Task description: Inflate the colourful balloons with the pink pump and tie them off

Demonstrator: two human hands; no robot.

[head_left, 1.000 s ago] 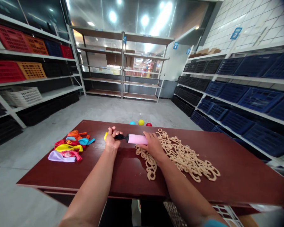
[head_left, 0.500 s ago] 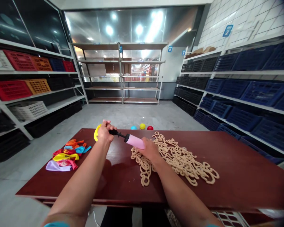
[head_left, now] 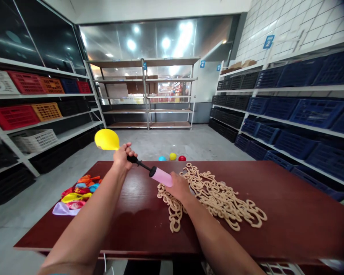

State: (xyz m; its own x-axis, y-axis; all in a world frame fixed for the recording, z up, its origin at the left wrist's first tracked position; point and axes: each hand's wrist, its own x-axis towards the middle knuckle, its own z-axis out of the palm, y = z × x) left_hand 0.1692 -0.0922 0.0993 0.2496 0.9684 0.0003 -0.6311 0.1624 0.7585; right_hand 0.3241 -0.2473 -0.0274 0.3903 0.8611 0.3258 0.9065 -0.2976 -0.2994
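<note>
A pink and black balloon pump [head_left: 162,177] is held aslant above the table. My right hand [head_left: 179,186] wraps around its pink barrel. My left hand [head_left: 124,156] is closed on the black end, where the neck of a yellow balloon [head_left: 107,139] meets the fingers. The balloon is rounded and partly inflated, pointing up and to the left. Between the hands a stretch of thin black rod shows. Flat balloons [head_left: 77,196] in orange, red, blue, yellow and lilac lie in a pile beside my left forearm. Beneath and beyond my right hand spreads a heap of beige curly strands [head_left: 218,194].
The dark red table [head_left: 289,206] spans the foreground. Three round things, a blue ball [head_left: 162,158], a yellow one [head_left: 172,156] and a red one [head_left: 182,158], show past its far edge. Crate-filled shelves [head_left: 306,112] line both sides; a metal rack [head_left: 145,95] stands at the back.
The yellow balloon has swelled and now stands up clear of my left hand. More of the pump's black rod shows, as my hands are slightly farther apart. The view has tilted slightly.
</note>
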